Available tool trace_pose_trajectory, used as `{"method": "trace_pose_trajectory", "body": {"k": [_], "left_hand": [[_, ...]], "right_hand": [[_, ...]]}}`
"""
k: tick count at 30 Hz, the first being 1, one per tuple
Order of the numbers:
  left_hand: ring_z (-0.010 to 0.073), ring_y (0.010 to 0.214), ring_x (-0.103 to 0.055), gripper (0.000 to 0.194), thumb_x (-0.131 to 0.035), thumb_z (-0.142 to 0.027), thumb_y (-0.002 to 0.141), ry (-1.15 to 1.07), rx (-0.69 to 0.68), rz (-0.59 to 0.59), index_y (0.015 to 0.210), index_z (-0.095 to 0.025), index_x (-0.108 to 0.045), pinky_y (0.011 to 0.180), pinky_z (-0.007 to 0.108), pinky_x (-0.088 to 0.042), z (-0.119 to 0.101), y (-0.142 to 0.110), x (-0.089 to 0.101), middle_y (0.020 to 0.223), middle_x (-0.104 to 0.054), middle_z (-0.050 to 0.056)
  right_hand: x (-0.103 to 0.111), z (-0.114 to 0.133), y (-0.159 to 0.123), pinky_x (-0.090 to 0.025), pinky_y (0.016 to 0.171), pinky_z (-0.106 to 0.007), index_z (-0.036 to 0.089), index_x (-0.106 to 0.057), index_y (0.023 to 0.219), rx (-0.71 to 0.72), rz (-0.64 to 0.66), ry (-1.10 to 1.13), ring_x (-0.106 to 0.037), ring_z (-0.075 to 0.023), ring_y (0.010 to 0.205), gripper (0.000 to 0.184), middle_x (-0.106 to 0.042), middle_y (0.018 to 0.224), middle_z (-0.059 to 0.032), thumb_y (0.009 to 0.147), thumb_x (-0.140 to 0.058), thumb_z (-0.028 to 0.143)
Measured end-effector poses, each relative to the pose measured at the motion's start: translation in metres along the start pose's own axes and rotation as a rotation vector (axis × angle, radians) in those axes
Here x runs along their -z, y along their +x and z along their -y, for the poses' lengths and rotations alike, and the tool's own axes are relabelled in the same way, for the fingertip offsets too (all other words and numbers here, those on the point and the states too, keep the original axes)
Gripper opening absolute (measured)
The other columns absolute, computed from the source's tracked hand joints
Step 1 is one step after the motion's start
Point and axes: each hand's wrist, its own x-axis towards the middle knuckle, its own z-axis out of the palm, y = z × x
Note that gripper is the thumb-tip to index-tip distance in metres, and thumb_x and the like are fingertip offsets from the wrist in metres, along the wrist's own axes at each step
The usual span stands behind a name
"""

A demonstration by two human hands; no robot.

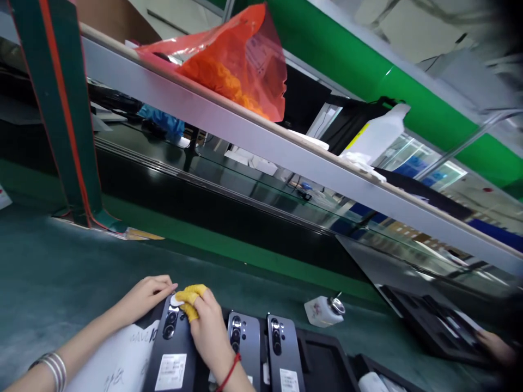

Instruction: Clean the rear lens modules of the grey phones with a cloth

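Observation:
A dark grey smartphone lies back side up in front of me, with a white label on its lower part. My left hand is closed at its top left corner, fingers bent against the edge. Yellow finger cots cover fingertips of my right hand. Those fingers pinch a small white round pad and press it at the phone's top, by the camera lenses. Two more phones stand in a row to the right, a nearer phone partly behind my right wrist and a farther phone.
A black tray holds the phones. Beyond it stands a white pump bottle with a metal top. A written-on white sheet lies at left. At far right another person's hand touches a black tray. A shelf crosses above.

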Motion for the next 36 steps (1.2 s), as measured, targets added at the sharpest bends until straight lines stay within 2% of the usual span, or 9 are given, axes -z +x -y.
{"method": "trace_pose_trajectory", "body": {"k": [5, 9, 15, 18, 21, 24, 27, 31, 36], "left_hand": [[0.0204, 0.071, -0.055, 0.054, -0.029, -0.062, 0.084, -0.017, -0.004, -0.010, 0.061, -0.016, -0.048, 0.070, 0.027, -0.036, 0.002, 0.003, -0.001, 0.072, -0.053, 0.004], [0.0201, 0.070, -0.055, 0.053, -0.031, -0.061, 0.084, -0.033, -0.007, -0.008, 0.062, -0.016, -0.051, 0.068, 0.027, -0.036, 0.004, 0.005, -0.003, 0.071, -0.054, 0.003], [0.0207, 0.070, -0.055, 0.052, -0.032, -0.060, 0.085, -0.037, -0.020, -0.006, 0.062, -0.016, -0.051, 0.069, 0.028, -0.037, 0.006, 0.005, -0.003, 0.072, -0.054, 0.004], [0.0208, 0.071, -0.055, 0.052, -0.032, -0.060, 0.086, -0.031, -0.007, -0.011, 0.063, -0.017, -0.051, 0.069, 0.028, -0.037, 0.006, 0.004, -0.003, 0.072, -0.054, 0.003], [0.0208, 0.071, -0.055, 0.052, -0.032, -0.060, 0.085, -0.041, -0.005, -0.009, 0.063, -0.017, -0.052, 0.069, 0.028, -0.037, 0.004, 0.004, -0.003, 0.071, -0.054, 0.004], [0.0201, 0.070, -0.056, 0.052, -0.034, -0.059, 0.085, -0.052, -0.023, -0.018, 0.063, -0.016, -0.053, 0.069, 0.027, -0.037, 0.004, 0.004, -0.003, 0.071, -0.054, 0.003], [0.0194, 0.071, -0.056, 0.052, -0.034, -0.058, 0.087, -0.044, -0.029, -0.022, 0.065, -0.016, -0.055, 0.069, 0.026, -0.037, 0.007, 0.004, -0.003, 0.072, -0.055, 0.003], [0.0194, 0.071, -0.056, 0.053, -0.033, -0.058, 0.088, -0.036, -0.032, -0.009, 0.065, -0.016, -0.055, 0.069, 0.026, -0.037, 0.010, 0.003, -0.003, 0.073, -0.055, 0.003], [0.0198, 0.072, -0.057, 0.051, -0.035, -0.057, 0.087, -0.054, -0.037, -0.008, 0.067, -0.016, -0.057, 0.069, 0.025, -0.038, 0.007, 0.003, -0.002, 0.074, -0.057, 0.003]], "right_hand": [[0.013, -0.013, -0.011, -0.048, 0.080, -0.033, 0.020, -0.069, 0.102, 0.049, 0.017, -0.081, -0.055, -0.0214, 0.091, 0.047, -0.063, 0.096, -0.0063, 0.077, -0.046, -0.012], [0.005, -0.008, -0.006, -0.046, 0.079, -0.033, 0.023, -0.070, 0.102, 0.011, -0.039, -0.065, -0.052, -0.0206, 0.090, 0.041, -0.063, 0.095, -0.0051, 0.081, -0.049, -0.006], [0.017, -0.010, -0.001, -0.038, 0.074, -0.033, 0.035, -0.070, 0.101, 0.253, 0.087, -0.134, -0.049, -0.0189, 0.089, 0.057, -0.063, 0.095, 0.0005, 0.076, -0.050, -0.012], [0.026, -0.013, -0.008, -0.035, 0.072, -0.034, 0.032, -0.070, 0.103, 0.195, 0.035, -0.190, -0.047, -0.0202, 0.086, 0.057, -0.063, 0.091, -0.0014, 0.075, -0.049, -0.013], [0.017, -0.008, -0.012, -0.035, 0.071, -0.033, 0.028, -0.067, 0.111, 0.145, -0.051, -0.162, -0.045, -0.0214, 0.086, 0.052, -0.060, 0.093, -0.0043, 0.078, -0.049, -0.008], [0.009, -0.001, -0.009, -0.035, 0.071, -0.033, 0.030, -0.066, 0.111, 0.250, 0.052, -0.152, -0.045, -0.0212, 0.088, 0.057, -0.059, 0.095, -0.0041, 0.074, -0.047, -0.009], [0.019, -0.004, -0.006, -0.033, 0.072, -0.033, 0.031, -0.069, 0.105, 0.330, 0.132, -0.184, -0.046, -0.0205, 0.087, 0.062, -0.060, 0.093, -0.0026, 0.067, -0.043, -0.012], [0.031, -0.010, -0.011, -0.032, 0.071, -0.033, 0.028, -0.067, 0.108, 0.263, 0.030, -0.222, -0.045, -0.0200, 0.085, 0.062, -0.058, 0.089, -0.0040, 0.068, -0.040, -0.012], [0.014, -0.002, -0.013, -0.032, 0.069, -0.033, 0.030, -0.063, 0.115, 0.318, 0.000, -0.216, -0.045, -0.0200, 0.085, 0.059, -0.059, 0.092, -0.0043, 0.074, -0.044, -0.008]]}}
